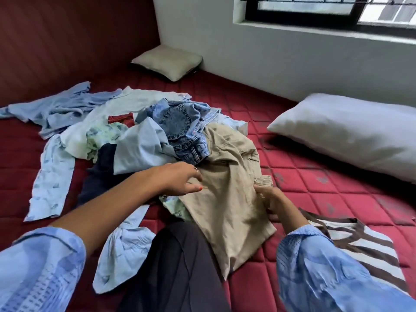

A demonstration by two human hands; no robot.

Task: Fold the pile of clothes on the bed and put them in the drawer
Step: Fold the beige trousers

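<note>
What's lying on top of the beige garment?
Crumpled jeans overlap the beige garment's far end, and the left hand rests on it. What the jeans cover there cannot be seen.

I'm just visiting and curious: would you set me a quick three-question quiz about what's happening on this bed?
1. True or false: the right hand pinches the ribbed edge of the beige cotton garment.
2. Which lies nearest the window wall? A) large white pillow B) crumpled blue denim jeans C) brown-and-white striped knit top
3. Fill in: the left hand rests with relaxed fingers on the ____ garment.

Key: 1 true; 2 A; 3 beige.
</note>
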